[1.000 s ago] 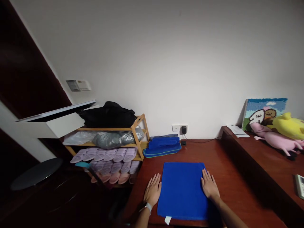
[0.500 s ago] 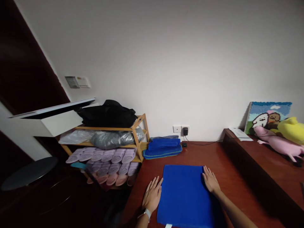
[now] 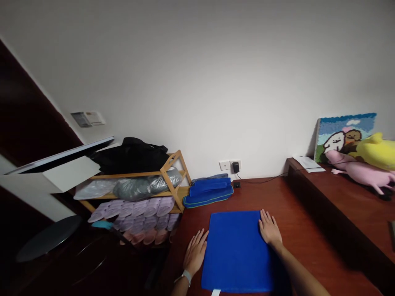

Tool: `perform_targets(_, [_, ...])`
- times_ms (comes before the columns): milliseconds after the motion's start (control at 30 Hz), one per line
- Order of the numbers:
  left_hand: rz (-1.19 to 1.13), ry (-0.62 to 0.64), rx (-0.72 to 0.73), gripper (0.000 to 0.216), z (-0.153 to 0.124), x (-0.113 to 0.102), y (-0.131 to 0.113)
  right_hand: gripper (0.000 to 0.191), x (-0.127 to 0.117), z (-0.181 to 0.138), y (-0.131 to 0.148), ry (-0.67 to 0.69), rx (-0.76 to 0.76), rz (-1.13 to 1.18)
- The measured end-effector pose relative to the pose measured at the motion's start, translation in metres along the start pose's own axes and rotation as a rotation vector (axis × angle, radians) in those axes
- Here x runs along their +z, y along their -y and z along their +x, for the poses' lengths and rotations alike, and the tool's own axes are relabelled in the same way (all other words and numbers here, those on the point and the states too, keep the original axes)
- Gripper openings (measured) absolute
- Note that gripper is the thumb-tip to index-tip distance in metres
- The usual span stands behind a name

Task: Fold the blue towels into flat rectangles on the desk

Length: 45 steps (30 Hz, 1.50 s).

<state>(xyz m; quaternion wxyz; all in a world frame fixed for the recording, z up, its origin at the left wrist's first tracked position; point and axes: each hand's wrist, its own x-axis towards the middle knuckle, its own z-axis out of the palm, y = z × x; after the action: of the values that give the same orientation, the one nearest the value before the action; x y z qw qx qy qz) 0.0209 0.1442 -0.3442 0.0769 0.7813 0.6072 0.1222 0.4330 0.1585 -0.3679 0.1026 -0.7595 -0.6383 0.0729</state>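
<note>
A blue towel lies spread flat on the reddish-brown wooden table, a small white tag showing at its near edge. My left hand rests flat along the towel's left edge, fingers stretched out and pointing away from me; a watch or bracelet circles that wrist. On the other side, my right hand lies flat with spread fingers at the towel's far right corner. Neither hand grips anything.
Folded blue towels are stacked at the table's back left, beside a wooden rack holding slippers and a black bag. A charger with a cable is plugged into the wall. Plush toys occupy the raised right surface.
The view has tilted and shifted slightly. Both hands stay flat at the towel's two sides, and the towel lies as before.
</note>
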Motion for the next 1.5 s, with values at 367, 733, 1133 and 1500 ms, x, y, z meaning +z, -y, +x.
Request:
perform_targets(367, [-0.117,0.03,0.437,0.058,0.085,0.066,-0.209,0.067,0.0,-0.001,-0.003,0.017,-0.022,-0.003])
perform_targets(733, [-0.067,0.125,0.302,0.07,0.1,0.066,-0.153,0.068,0.003,0.002,-0.001,0.023,0.005,-0.059])
perform_targets(1133, [0.059,0.01,0.099,0.063,0.039,0.022,0.005,0.07,0.007,0.0,-0.004,0.011,0.002,-0.041])
perform_targets(1500, [-0.006,-0.077,0.078,0.056,0.003,0.011,-0.014,0.07,0.01,0.008,-0.008,0.079,-0.001,-0.03])
